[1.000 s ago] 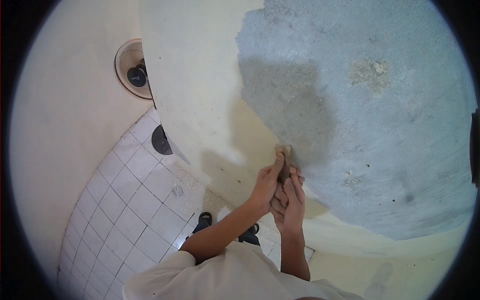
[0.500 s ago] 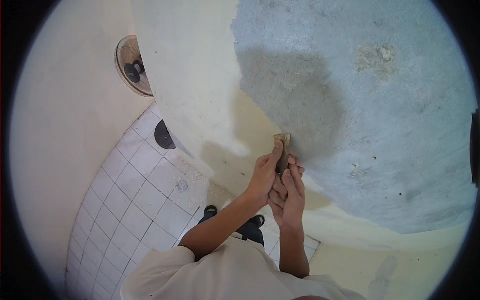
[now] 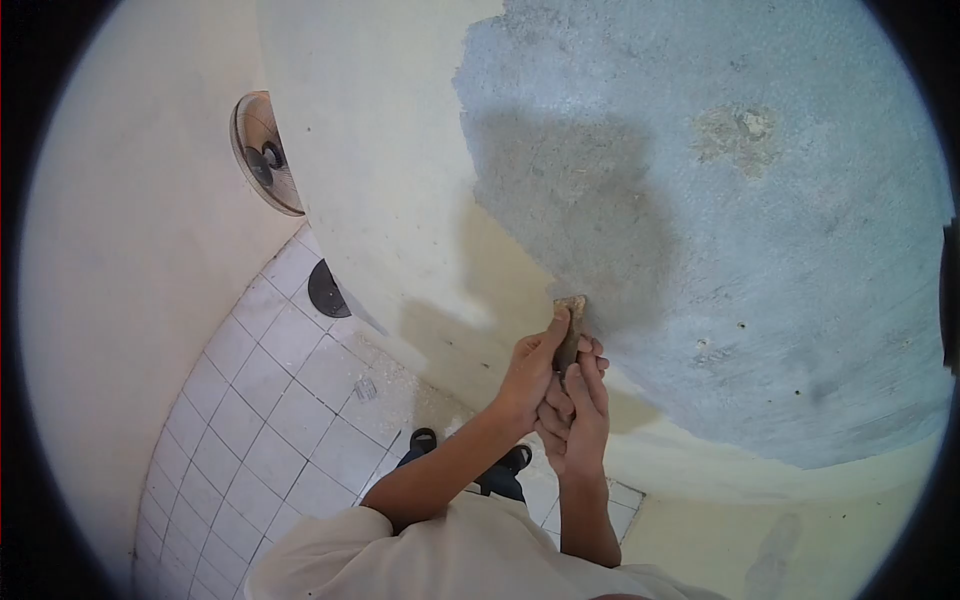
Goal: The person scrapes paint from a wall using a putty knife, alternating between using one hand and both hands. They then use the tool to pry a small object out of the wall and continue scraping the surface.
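Left hand (image 3: 533, 368) closed around the grip of a small flat-bladed metal scraper, crusted tan-brown (image 3: 570, 318), thumb (image 3: 557, 325) laid up along the blade's back. Right hand (image 3: 582, 412) wrapped just below and partly over it, fingers curled round the same grip, so the two fists are stacked and touching. Handle is buried in both hands, can't tell its material. Blade tip sits against the wall on the ragged edge where the cream-yellow paint coat (image 3: 400, 200) meets the big bare grey cement patch (image 3: 760, 250); tool roughly upright, tip up. Handling, my read: scraper looks light and stiff, short blade with little flex, not fragile. Crust on the blade suggests a gritty, non-slip surface, but dust on the palms could let the grip slide under a hard push. Best hold is as shown: low on the handle with both hands, one thumb braced behind the blade for pressure. Stay off the front edge, likely sharp enough to nick. Around: white square-tiled floor (image 3: 250, 400) below, pale flakes and dust (image 3: 365, 388) along the wall foot, black sandals (image 3: 423, 438) on the person's feet, white pedestal fan (image 3: 262, 150) with round black base (image 3: 328, 288) past the wall corner, well apart from the hands.
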`<state>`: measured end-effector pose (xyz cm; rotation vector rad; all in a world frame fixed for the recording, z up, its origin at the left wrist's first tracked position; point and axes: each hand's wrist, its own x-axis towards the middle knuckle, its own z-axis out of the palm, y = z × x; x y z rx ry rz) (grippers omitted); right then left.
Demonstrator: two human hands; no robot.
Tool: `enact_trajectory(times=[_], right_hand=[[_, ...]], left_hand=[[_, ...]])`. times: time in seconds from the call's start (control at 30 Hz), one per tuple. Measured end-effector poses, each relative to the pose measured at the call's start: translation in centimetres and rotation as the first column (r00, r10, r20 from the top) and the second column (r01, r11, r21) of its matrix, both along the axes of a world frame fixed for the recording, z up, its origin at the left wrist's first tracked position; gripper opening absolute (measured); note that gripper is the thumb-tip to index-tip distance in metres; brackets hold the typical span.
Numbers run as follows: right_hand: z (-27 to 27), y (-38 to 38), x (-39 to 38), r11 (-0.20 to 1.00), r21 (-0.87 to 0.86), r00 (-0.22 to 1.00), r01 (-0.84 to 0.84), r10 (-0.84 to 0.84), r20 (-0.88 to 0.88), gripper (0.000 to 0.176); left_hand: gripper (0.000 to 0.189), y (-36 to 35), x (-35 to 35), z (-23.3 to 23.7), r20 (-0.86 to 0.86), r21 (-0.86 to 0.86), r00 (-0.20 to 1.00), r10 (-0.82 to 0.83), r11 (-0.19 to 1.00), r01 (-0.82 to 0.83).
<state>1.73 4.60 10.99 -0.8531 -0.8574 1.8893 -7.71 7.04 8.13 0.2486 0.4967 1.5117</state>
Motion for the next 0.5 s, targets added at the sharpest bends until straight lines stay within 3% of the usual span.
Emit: enact_trajectory(times=[0.07, 0.17, 0.37, 0.5], right_hand=[[0.5, -0.3, -0.6, 1.0, 0.001, 0.999, 0.016, -0.016, 0.041, 0.036], [-0.1, -0.1, 0.9, 0.998, -0.069, 1.0, -0.008, 0.008, 0.007, 0.042], [1.1, 0.9, 0.3, 0.998, -0.031, 0.998, -0.061, 0.062, 0.027, 0.043], [1.0, 1.4, 0.1, 0.995, 0.027, 0.995, -0.095, 0.095, 0.003, 0.042]], left_hand=[[0.05, 0.0, -0.4, 0.2, 0.046, -0.017, 0.998, -0.031, 0.999, 0.032], [0.05, 0.0, 0.2, 0.6, 0.013, -0.007, 0.998, 0.06, 0.998, -0.059], [0.053, 0.3, 0.1, 1.3, -0.065, -0.026, 0.989, 0.134, 0.99, -0.136], [0.056, 0.4, -0.1, 0.7, -0.006, 0.014, 0.992, 0.129, 0.992, -0.129]])
